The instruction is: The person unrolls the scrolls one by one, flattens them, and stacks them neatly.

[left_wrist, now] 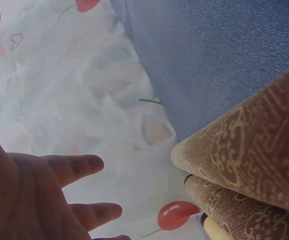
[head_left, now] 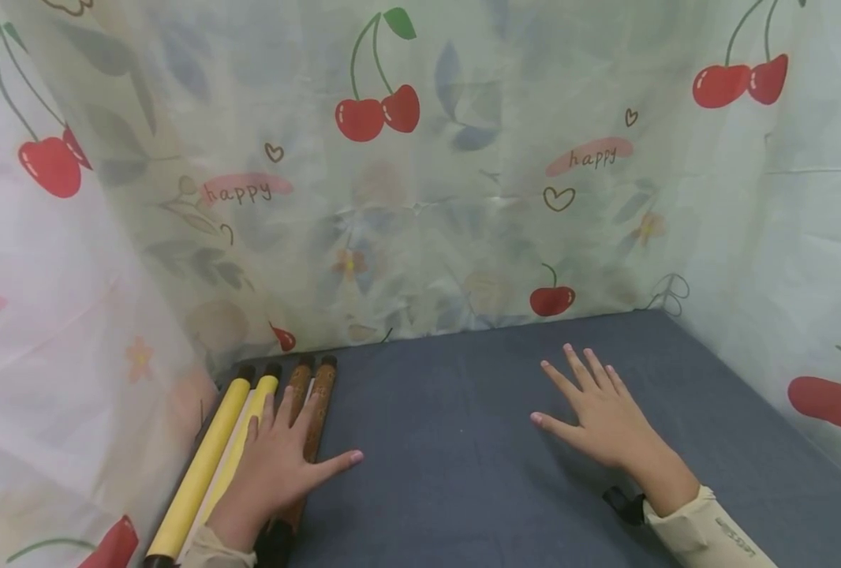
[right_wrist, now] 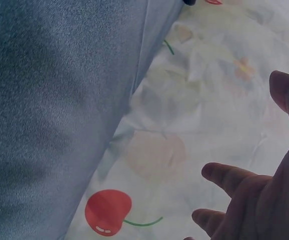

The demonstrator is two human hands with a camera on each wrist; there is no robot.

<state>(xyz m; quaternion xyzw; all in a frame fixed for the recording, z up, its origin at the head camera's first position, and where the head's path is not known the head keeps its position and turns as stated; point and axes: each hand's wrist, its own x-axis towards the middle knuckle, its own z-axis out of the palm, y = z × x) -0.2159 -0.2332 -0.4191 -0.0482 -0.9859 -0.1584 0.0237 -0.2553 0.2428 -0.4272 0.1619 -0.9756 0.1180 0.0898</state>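
Note:
My left hand (head_left: pixel 274 457) is held over several long rolls that lie side by side at the table's left, its fingers spread and its thumb pointing right. Two are yellow rolls (head_left: pixel 203 465) with black ends; two are brown patterned rolls (head_left: pixel 323 398), also black-tipped. The left hand hides part of them in the head view. Seen from the left wrist, a brown roll (left_wrist: pixel 254 142) shows gold figures, and the fingers (left_wrist: pixel 79 167) are straight and hold nothing. Over the table's right half, my right hand (head_left: pixel 601 426) is spread too, with nothing in it.
Dark blue-grey cloth (head_left: pixel 435 442) covers the table. A pale curtain (head_left: pixel 456 229) printed with cherries and the word "happy" stands along the back, left and right edges. A black strap (head_left: pixel 625 505) is at my right wrist, beside the light sleeve.

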